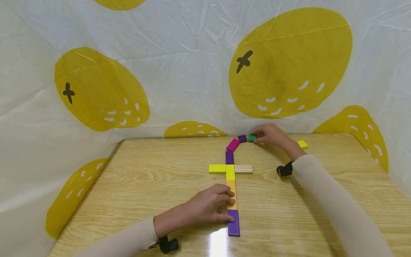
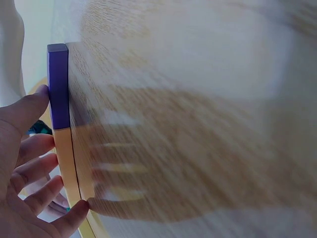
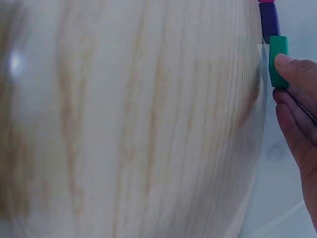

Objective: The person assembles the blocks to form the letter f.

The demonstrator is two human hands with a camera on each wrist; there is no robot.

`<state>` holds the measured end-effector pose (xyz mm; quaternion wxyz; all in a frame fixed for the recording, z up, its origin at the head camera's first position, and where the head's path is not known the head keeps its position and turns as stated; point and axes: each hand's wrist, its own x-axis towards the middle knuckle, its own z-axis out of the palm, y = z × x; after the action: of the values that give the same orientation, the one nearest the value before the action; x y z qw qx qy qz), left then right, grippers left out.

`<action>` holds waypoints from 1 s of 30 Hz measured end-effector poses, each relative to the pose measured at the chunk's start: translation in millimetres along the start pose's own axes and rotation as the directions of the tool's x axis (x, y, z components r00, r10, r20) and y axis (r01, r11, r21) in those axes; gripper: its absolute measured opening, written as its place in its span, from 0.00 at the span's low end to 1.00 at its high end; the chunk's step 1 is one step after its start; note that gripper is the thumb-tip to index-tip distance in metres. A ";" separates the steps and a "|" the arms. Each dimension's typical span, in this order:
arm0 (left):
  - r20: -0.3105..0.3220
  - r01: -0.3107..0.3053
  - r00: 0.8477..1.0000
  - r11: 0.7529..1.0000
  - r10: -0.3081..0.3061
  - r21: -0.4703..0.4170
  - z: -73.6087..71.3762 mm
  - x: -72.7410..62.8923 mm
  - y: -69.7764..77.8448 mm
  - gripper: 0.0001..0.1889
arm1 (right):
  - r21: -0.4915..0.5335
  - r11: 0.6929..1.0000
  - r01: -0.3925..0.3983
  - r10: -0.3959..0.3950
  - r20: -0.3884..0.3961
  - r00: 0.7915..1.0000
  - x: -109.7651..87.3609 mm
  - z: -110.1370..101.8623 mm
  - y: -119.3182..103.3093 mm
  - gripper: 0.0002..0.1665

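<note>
In the head view my right hand [image 1: 271, 135] pinches a small green block [image 1: 251, 138] at the far edge of the table. Thumb and fingers hold that green block [image 3: 278, 62] in the right wrist view, close to a purple block [image 3: 269, 21]. My left hand [image 1: 208, 204] rests along the lower part of a line of blocks, fingertips on an orange block [image 1: 233, 203] and thumb on a purple block [image 1: 234, 226]. Its relaxed fingers [image 2: 44, 196] touch the orange block's side in the left wrist view.
Above the orange block lie a yellow block [image 1: 230, 172], a yellow side block [image 1: 217, 169], a plain wooden block [image 1: 243, 169] and a purple block [image 1: 229, 157]. A pink block [image 1: 233, 145] slants toward another purple block [image 1: 242, 138]. One yellow block [image 1: 302, 144] lies apart, beyond my right wrist.
</note>
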<state>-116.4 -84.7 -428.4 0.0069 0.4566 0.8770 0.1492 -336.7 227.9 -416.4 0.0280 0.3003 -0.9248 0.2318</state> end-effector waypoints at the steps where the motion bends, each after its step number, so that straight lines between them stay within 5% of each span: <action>1: 0.000 -0.001 1.000 1.000 0.001 0.001 -0.4 0.1 0.1 0.26 | 0.004 1.000 -0.006 0.006 0.001 1.000 0.5 0.3 0.4 0.18; 17: 0.013 0.008 1.000 1.000 -0.008 -0.013 -4.2 1.4 -0.2 0.26 | 0.072 0.997 -0.002 0.001 0.023 1.000 5.9 2.5 -1.4 0.19; 25: 0.013 0.004 1.000 1.000 -0.004 -0.008 -5.0 1.3 -0.1 0.26 | 0.098 0.992 0.077 -0.076 -0.010 0.997 4.5 1.6 -0.5 0.17; 30: -0.006 -0.007 1.000 1.000 0.007 0.001 -4.5 0.6 -0.2 0.26 | 0.100 0.994 0.033 -0.035 0.023 0.999 6.7 1.9 -3.0 0.18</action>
<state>-117.6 -85.5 -424.1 0.0036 0.4591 0.8757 0.1499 -340.3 221.3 -415.6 0.0056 0.3198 -0.9072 0.2734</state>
